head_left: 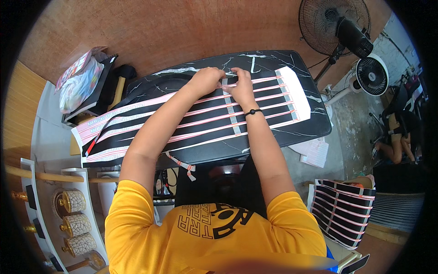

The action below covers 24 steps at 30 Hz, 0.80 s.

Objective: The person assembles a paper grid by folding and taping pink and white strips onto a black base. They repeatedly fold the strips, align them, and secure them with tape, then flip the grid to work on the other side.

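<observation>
On a black marbled table (191, 153) lies a sheet of long black strips (200, 119), alternating with white and pink paper bands. Grey tape (232, 115) crosses the strips in the middle, and a second grey tape (289, 101) crosses near the right end. Both hands meet at the sheet's far edge, by the upper end of the middle tape. My left hand (206, 81) has its fingers closed there; what they grip is hidden. My right hand (242, 87), with a black bracelet on the wrist, rests on the strips, thumb by the tape and fingers apart from it.
A red-tipped tool (92, 145) lies at the sheet's left end. Bagged goods (84, 84) sit on a black stand at far left. Two fans (372, 75) stand at far right. Another banded black bundle (340, 212) is at lower right; a person (396, 137) is beyond.
</observation>
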Each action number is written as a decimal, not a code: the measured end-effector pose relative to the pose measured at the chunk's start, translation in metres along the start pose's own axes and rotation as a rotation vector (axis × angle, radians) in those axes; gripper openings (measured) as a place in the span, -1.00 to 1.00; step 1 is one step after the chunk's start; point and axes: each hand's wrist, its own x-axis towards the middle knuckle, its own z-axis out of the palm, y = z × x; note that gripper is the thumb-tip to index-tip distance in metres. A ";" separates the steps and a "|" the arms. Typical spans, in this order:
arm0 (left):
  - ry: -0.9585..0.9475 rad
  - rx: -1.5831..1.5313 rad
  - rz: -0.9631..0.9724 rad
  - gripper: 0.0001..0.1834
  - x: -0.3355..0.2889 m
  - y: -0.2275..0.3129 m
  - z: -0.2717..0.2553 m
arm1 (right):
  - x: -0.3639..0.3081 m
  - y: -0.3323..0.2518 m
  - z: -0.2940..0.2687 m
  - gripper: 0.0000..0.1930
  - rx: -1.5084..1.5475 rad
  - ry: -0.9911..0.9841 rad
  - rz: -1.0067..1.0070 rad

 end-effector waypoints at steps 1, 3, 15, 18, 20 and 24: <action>0.031 0.048 0.036 -0.66 0.001 0.000 0.002 | -0.001 -0.001 0.000 -0.25 -0.044 -0.012 -0.010; 0.048 0.147 0.076 -0.61 0.004 0.001 0.007 | -0.002 -0.002 0.000 -0.13 -0.080 -0.033 -0.018; 0.484 0.271 0.016 -0.52 0.012 -0.023 -0.009 | 0.000 -0.007 -0.004 0.09 -0.150 -0.051 -0.031; 0.354 0.140 0.026 -0.53 -0.001 -0.013 0.001 | 0.002 -0.004 -0.004 -0.05 0.055 -0.045 0.041; 0.243 0.055 0.016 -0.66 -0.011 -0.006 0.015 | 0.004 0.004 -0.002 -0.19 0.172 -0.042 0.105; 0.311 0.008 0.018 -0.86 -0.015 0.002 0.039 | 0.009 0.018 0.003 -0.32 0.024 0.064 -0.010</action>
